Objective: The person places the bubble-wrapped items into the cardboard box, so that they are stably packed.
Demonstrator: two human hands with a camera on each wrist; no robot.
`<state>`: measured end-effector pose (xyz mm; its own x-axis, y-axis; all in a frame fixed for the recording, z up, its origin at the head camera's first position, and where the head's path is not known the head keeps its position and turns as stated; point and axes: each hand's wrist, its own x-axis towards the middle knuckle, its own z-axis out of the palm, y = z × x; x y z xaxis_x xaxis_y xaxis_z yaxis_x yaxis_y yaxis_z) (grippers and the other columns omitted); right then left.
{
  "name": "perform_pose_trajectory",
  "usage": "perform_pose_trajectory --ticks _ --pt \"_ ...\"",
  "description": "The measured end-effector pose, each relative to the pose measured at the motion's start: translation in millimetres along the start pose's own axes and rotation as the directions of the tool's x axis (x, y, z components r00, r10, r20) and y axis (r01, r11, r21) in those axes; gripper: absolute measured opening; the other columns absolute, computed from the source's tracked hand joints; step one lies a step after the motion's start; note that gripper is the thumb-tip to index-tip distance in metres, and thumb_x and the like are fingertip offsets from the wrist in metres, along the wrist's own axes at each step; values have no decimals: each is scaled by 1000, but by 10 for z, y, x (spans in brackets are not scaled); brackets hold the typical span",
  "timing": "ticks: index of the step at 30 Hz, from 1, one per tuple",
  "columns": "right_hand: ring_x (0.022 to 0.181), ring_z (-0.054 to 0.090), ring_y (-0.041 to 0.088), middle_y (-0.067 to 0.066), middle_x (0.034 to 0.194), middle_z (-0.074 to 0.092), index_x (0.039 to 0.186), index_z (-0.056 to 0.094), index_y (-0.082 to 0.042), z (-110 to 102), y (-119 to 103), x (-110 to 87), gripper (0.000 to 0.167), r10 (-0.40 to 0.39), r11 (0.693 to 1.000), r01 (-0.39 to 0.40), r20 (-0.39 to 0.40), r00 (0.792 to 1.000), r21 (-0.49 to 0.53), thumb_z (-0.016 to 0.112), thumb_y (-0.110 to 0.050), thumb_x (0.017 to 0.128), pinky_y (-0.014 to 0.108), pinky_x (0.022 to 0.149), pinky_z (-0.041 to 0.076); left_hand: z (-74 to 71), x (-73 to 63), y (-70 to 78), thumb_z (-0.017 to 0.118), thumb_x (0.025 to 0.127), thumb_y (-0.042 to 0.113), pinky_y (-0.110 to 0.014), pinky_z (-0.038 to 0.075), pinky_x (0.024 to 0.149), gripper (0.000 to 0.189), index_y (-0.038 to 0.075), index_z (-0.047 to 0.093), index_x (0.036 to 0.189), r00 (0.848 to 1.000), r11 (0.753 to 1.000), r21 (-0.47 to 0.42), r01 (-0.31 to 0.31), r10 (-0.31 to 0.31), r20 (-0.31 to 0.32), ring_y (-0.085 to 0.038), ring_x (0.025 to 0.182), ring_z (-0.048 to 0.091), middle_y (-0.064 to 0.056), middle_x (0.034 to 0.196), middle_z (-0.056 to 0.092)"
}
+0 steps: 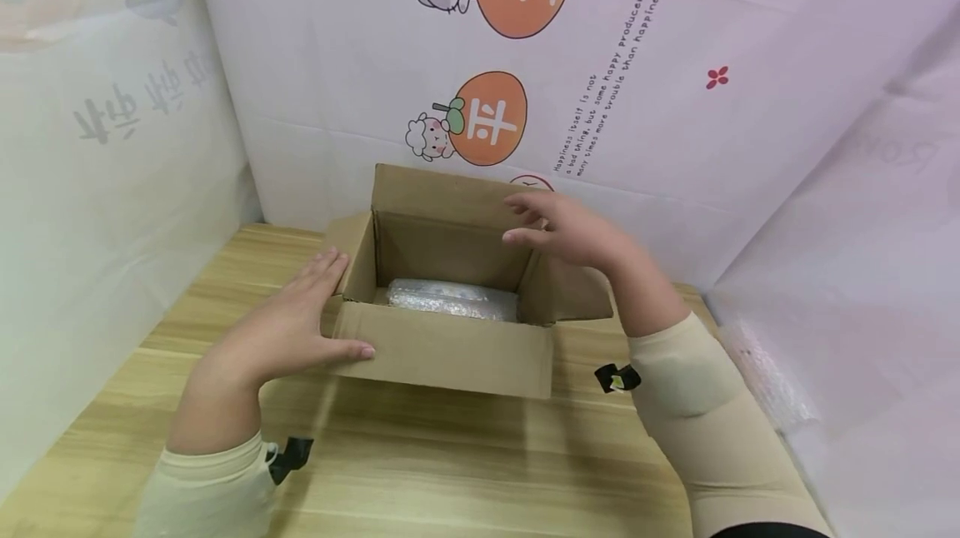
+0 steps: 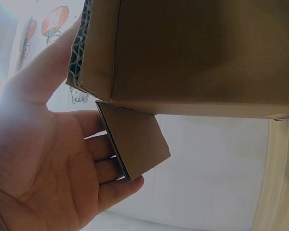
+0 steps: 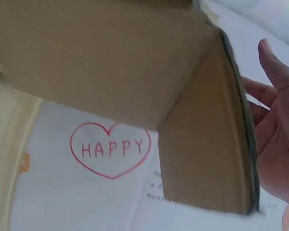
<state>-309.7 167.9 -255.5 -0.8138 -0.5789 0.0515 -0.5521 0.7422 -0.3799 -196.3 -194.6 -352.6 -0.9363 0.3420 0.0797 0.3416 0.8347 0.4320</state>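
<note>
An open cardboard box stands on the wooden table with its flaps spread outward. Inside it lies a bundle in clear bubble wrap; what the wrap covers cannot be made out. My left hand rests at the box's left corner, fingers along the left flap and thumb over the front flap. The left wrist view shows its palm facing the cardboard. My right hand is above the right flap, fingers loosely bent and holding nothing; the right wrist view has it beyond the flap's edge.
Behind the box rises a white printed sheet with orange cartoon fruit and lettering. White sheets also stand at left and right. A piece of bubble wrap lies along the right side. Wooden tabletop extends in front of the box.
</note>
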Motion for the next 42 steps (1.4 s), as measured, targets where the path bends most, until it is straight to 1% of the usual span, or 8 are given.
perform_pose_trajectory --ticks 5,14,17,25,30,34,39,42 --pt "126 55 26 11 141 53 146 46 -15 -129 111 -186 63 25 998 -19 -86 996 62 64 -45 93 49 104 46 7 4 -7 64 69 81 -61 15 119 129 8 4 159 1000 1000 -1 -5 5 -2 -36 152 3 -12 166 0" --pt "130 51 27 7 147 48 149 42 -18 -237 317 -539 63 90 993 -72 -208 974 90 61 -45 95 51 107 43 23 12 -17 64 69 80 -61 15 119 129 8 5 159 1000 1000 -3 -9 9 -11 -37 152 4 -12 166 0" --pt "131 50 31 9 148 47 149 42 -18 -254 401 -669 63 116 991 -95 -256 960 94 60 -46 96 53 106 43 23 17 -13 64 70 80 -61 15 119 129 8 5 159 1000 1000 2 -11 11 -13 -37 152 4 -12 166 0" --pt "132 47 34 11 151 42 151 38 -16 -235 678 -1010 66 189 981 -157 -373 908 114 59 -46 96 56 104 43 9 6 -5 63 69 81 -61 15 119 130 8 3 159 1000 1000 3 -7 7 -3 -37 152 3 -12 166 -1" --pt "135 44 37 13 155 36 154 32 -14 -186 902 -1232 68 242 969 -206 -389 889 133 57 -42 98 60 104 40 14 2 -11 62 70 82 -62 15 118 130 9 3 159 1000 1000 -2 -5 5 -3 -37 152 3 -12 166 -2" --pt "136 40 42 18 156 32 156 25 -11 -127 1102 -1424 73 308 951 -269 -379 873 152 55 -44 98 65 104 38 19 2 -14 62 70 82 -62 14 118 130 9 2 159 1000 1000 -1 -6 6 -2 -36 152 2 -11 166 -2" --pt "135 37 49 23 156 30 158 17 -12 -25 1346 -1649 80 405 914 -380 -354 843 143 51 -51 98 71 101 34 22 -1 -11 62 70 82 -62 15 119 130 8 3 159 1000 1000 0 -6 6 0 -36 152 2 -11 166 -3" --pt "134 37 52 27 154 31 158 14 -9 56 1464 -1755 83 456 889 -441 -331 826 123 48 -55 98 73 98 34 23 -4 -7 63 70 81 -62 15 119 130 8 3 159 1000 1000 0 -5 5 2 -36 152 3 -11 166 -3"
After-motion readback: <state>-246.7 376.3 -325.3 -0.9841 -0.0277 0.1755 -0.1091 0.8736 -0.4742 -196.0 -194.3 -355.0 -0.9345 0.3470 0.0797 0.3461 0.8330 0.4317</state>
